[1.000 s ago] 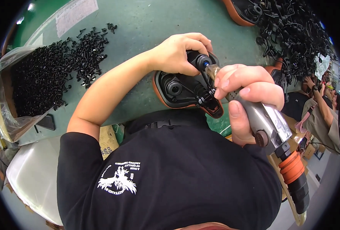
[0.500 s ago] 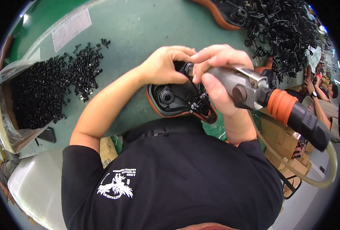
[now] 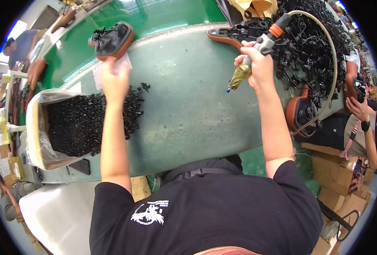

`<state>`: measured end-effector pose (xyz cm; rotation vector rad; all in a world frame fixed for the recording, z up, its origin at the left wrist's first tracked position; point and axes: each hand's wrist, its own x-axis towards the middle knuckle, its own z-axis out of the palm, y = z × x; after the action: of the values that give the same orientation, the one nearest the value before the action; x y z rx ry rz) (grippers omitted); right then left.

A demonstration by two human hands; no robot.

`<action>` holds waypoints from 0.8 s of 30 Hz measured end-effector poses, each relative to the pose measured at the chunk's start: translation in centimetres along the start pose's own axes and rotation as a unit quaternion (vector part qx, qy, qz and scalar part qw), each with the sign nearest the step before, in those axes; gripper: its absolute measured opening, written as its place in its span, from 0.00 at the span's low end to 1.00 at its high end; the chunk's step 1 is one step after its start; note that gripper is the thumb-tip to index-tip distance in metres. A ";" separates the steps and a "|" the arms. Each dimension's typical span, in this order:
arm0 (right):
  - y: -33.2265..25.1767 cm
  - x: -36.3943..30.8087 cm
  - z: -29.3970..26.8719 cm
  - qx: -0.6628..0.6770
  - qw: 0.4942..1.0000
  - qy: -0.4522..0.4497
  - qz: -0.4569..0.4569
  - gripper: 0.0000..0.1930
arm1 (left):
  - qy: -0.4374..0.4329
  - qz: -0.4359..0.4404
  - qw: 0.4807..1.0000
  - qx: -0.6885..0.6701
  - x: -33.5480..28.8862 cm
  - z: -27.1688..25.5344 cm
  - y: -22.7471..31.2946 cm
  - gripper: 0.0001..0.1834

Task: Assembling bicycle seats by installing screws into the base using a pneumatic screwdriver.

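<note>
My left hand [image 3: 113, 80] is stretched far forward to the upper left and grips a brown-rimmed black saddle part [image 3: 113, 39] held out over the far edge of the grey-green table [image 3: 188, 114]. My right hand [image 3: 256, 66] is raised at the upper right and holds a pneumatic screwdriver [image 3: 248, 63] with an orange collar, its bit pointing down at the bare table. An air hose [image 3: 331, 63] loops from the tool to the right.
A plastic-lined box [image 3: 63, 127] of small black screws spills onto the table at the left. A heap of black plastic parts [image 3: 311, 46] and more brown saddle parts [image 3: 301, 112] lie at the right. Another person [image 3: 360, 123] sits at the far right. Cardboard boxes stand below right.
Both hands were together over the saddle part near my body, driving a screw. Now the left hand has carried the part far forward-left and the right hand has lifted the tool away.
</note>
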<state>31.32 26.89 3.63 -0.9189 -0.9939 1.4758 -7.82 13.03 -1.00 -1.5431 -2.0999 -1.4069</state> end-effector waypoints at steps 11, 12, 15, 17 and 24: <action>3.9 -0.8 1.6 -0.017 0.993 -0.074 0.088 0.10 | -0.223 0.060 0.964 0.129 -9.0 -0.9 1.9 0.13; 3.7 -2.9 0.2 -0.047 0.988 -0.127 0.078 0.08 | -0.206 0.092 0.965 0.138 -9.0 -0.8 2.1 0.12; 1.8 -10.1 -1.8 -0.070 0.972 -0.173 0.147 0.08 | -0.196 0.126 0.961 0.149 -9.0 -0.2 1.6 0.10; 0.8 -13.7 -2.7 -0.088 0.957 -0.214 0.175 0.08 | -0.194 0.163 0.955 0.156 -8.8 0.3 1.6 0.08; -2.8 -19.5 -3.7 -0.172 0.938 -0.221 0.203 0.10 | -0.124 -0.185 0.921 -0.318 -12.3 -1.8 7.0 0.08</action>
<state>38.07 8.15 5.54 -1.1133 -1.4910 1.9499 2.68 3.80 -3.59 -1.6486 -2.3020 -2.3237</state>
